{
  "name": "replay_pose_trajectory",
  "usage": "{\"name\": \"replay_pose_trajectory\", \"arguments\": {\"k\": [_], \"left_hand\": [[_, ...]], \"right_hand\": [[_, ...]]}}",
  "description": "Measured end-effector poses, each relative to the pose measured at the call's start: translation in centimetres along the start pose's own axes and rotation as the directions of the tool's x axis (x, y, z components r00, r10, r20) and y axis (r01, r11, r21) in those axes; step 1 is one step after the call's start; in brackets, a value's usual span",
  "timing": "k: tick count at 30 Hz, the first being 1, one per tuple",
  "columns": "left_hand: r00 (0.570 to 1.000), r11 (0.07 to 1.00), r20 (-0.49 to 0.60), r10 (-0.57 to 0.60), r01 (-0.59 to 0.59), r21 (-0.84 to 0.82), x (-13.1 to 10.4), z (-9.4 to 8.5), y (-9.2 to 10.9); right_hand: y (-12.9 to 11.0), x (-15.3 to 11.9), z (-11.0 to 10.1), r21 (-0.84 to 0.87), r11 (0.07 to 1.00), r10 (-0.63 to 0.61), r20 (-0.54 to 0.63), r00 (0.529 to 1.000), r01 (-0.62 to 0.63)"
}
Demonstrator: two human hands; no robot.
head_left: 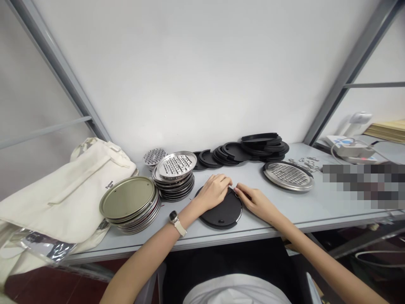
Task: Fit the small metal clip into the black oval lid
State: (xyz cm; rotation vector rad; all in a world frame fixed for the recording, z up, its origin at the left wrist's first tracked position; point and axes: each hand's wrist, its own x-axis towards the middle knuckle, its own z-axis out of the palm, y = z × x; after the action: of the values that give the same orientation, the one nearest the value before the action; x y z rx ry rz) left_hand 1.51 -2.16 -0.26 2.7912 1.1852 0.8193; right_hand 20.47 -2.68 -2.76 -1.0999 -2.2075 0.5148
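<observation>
A black round plate (218, 212) with a small hole lies on the table in front of me, a shiny metal rim showing on its right side. My left hand (215, 191) lies over its upper left part, fingers bent and closed at the far edge. My right hand (253, 200) is at the far right edge, thumb and forefinger pinched on a small metal clip (236, 193), mostly hidden by the fingertips. To the right, a round metal grater (288, 176) sits partly in a black holder.
Left are stacked metal discs with an olive top (129, 198), stacked graters (177, 165) and a cream bag (72, 185). Black curved holders (262, 147) pile along the wall. Small metal clips (308, 163) lie scattered behind the right grater. Grey posts (344, 80) flank the table.
</observation>
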Motion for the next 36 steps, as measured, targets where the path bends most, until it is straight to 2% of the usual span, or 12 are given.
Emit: {"name": "replay_pose_trajectory", "arguments": {"k": [17, 26, 36], "left_hand": [[1.0, 0.998, 0.002, -0.003, 0.003, 0.058, -0.08, 0.12, -0.06], [1.0, 0.992, -0.013, 0.02, -0.018, 0.121, -0.03, -0.11, 0.53], [1.0, 0.992, 0.01, 0.029, -0.03, 0.119, 0.0, -0.2, 0.54]], "right_hand": [[0.09, 0.06, 0.05, 0.01, 1.0, -0.019, 0.005, 1.0, 0.019], [0.04, 0.0, 0.06, 0.042, 0.999, -0.011, 0.006, 1.0, 0.01], [-0.24, -0.06, -0.2, 0.048, 0.999, -0.011, -0.004, 1.0, 0.011]]}}
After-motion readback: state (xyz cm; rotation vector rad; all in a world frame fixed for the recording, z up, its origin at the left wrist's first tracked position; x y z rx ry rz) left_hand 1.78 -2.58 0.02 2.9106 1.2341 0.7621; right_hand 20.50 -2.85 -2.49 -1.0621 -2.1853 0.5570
